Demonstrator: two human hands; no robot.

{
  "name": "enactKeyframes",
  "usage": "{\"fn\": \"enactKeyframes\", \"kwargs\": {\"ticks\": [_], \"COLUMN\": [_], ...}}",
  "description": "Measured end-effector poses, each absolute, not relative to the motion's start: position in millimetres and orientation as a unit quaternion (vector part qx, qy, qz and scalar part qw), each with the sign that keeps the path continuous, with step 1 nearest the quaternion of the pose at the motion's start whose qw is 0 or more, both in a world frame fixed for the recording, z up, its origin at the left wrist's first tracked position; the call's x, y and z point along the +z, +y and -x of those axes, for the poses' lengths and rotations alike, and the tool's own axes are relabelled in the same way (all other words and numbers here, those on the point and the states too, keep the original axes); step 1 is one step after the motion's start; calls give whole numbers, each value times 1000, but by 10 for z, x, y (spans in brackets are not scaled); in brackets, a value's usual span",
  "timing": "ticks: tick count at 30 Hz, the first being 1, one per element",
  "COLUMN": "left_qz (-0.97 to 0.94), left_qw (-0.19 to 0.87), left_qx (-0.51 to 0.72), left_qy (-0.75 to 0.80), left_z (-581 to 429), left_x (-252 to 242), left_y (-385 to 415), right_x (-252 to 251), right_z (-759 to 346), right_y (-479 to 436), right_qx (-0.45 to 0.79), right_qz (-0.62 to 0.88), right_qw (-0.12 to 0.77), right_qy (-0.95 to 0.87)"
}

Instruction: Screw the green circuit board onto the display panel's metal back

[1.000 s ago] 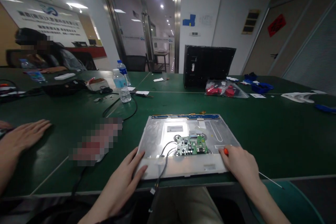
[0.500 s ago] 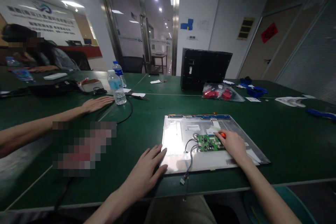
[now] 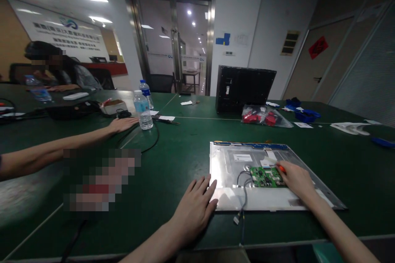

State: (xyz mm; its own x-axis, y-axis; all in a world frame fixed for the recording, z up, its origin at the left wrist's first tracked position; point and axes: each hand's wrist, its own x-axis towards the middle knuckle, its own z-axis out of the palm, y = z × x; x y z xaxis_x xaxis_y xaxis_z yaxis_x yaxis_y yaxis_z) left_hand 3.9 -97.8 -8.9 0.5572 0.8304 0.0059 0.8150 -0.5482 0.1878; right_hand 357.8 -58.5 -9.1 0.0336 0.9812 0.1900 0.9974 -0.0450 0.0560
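A flat metal-backed display panel (image 3: 228, 199) lies on the green table in front of me. My left hand (image 3: 197, 199) rests at its left edge, fingers stretched out, with the fingertips touching the edge. On the panel sits a green circuit board (image 3: 266, 176), with dark cables (image 3: 246, 193) running from it over the front edge to a white plug. My right hand (image 3: 298, 180) is closed at the board's right end. Between its fingers shows the orange end of a small tool (image 3: 282, 169); the rest is hidden, so its kind is unclear. A white ribbon cable (image 3: 270, 155) lies behind the board.
Water bottles (image 3: 142, 111) stand at left, beside another person's outstretched arm (image 3: 92, 136). A black monitor housing (image 3: 245, 88) stands behind the panel, with a plastic bag of red items (image 3: 265, 117) before it. Another person (image 3: 58, 65) sits at far left. Blue trays (image 3: 307, 115) lie at right.
The panel has shifted right along the table, with both my hands moving along with it. The view has also tilted slightly upward. The right hand keeps its grip at the board.
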Motion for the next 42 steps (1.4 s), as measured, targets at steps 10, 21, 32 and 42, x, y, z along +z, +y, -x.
{"fn": "enactKeyframes", "kwargs": {"ticks": [10, 21, 32, 42], "left_qz": [-887, -899, -903, -902], "left_qw": [81, 38, 48, 42], "left_qx": [71, 105, 120, 135], "left_qy": [448, 424, 409, 408], "left_z": [-356, -859, -1191, -1539], "left_x": [-147, -309, -271, -313], "left_y": [-878, -724, -636, -517], "right_x": [27, 253, 145, 148], "right_z": [-3930, -3973, -3891, -4141], "right_y": [-312, -92, -131, -227], "right_qx": [-99, -21, 31, 0], "right_qz": [773, 721, 648, 698], "right_qw": [-5, 49, 60, 58], "right_qy": [-627, -691, -759, -714]}}
